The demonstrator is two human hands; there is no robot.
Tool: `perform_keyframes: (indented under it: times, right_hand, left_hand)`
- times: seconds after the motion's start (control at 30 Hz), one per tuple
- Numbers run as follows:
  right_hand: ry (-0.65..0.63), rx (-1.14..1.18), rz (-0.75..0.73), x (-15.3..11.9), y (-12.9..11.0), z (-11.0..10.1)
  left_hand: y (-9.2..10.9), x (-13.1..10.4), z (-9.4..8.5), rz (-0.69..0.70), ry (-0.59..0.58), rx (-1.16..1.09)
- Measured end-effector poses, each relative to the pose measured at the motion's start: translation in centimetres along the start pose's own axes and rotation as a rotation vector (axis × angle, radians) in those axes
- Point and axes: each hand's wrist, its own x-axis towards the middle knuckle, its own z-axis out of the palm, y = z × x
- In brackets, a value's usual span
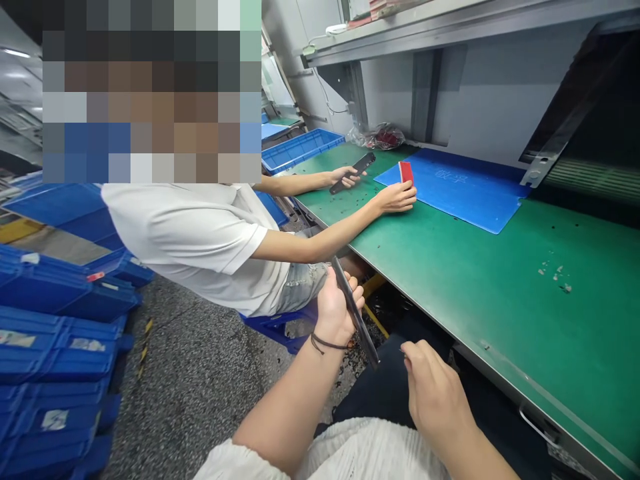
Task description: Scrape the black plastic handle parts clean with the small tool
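Note:
My left hand point(340, 303), with a dark cord around its wrist, grips a long, thin black plastic-looking part point(357, 317) seen nearly edge-on. It hangs in front of the table edge, slanting down to the right. My right hand point(435, 383) is apart from the part, over my dark-clothed lap. Its fingers are curled with thumb and fingertips together; whether something small sits in the pinch, I cannot make out.
A person in a white shirt point(195, 227) sits at left, holding a similar black part point(353, 173) and a red block point(407, 172). A blue mat point(460, 190) lies on the green table point(500, 267). Blue crates point(55, 347) are stacked at left. A metal shelf point(450, 30) overhangs the table.

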Motion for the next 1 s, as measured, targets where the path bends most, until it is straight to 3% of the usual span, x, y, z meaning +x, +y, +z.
perform_keyframes:
  times: [0.1, 0.17, 0.33, 0.5, 0.6, 0.7, 0.8, 0.9, 0.93, 1.0]
  right_hand:
    - [-0.078, -0.192, 0.028, -0.1, 1.0, 1.5]
    - [-0.11, -0.177, 0.087, -0.1, 1.4, 2.1]
    - [-0.059, 0.175, 0.122, 0.4, 0.9, 1.0]
    - [-0.151, 0.72, 0.159, 0.8, -1.1, -1.1]
    - [-0.103, 0.741, 0.108, 0.6, -2.5, -1.0]
    - [0.023, 0.635, 0.074, 0.4, -3.4, -0.5]
    - [0.166, 0.572, 0.09, 0.3, -3.2, -0.5]
    - [0.254, 0.532, 0.267, 0.1, -2.2, -1.4]
    - [0.261, 0.529, 0.349, 0.1, -1.8, -1.8]
    - [0.252, 0.552, 0.493, 0.1, -1.0, -2.4]
  left_hand:
    - [0.0, -0.1, -0.7, -0.07, -0.098, -0.086]
    - [0.0, -0.3, -1.0, -0.117, -0.186, -0.138]
    - [-0.2, -0.6, -1.4, -0.129, -0.314, -0.186]
    - [-0.7, -0.7, -1.4, -0.094, -0.337, -0.224]
    - [-1.5, -1.0, -1.2, -0.085, -0.371, -0.251]
    - [-2.1, -1.3, -1.1, -0.035, -0.404, -0.21]
    - [-2.2, -1.0, -2.2, 0.075, -0.492, 0.072]
    - [-1.9, -0.1, -5.2, 0.157, -0.663, 0.8]
    - [-1.7, 0.2, -6.6, 0.207, -0.659, 1.074]
    - [-1.2, 0.6, -9.1, 0.36, -0.512, 1.444]
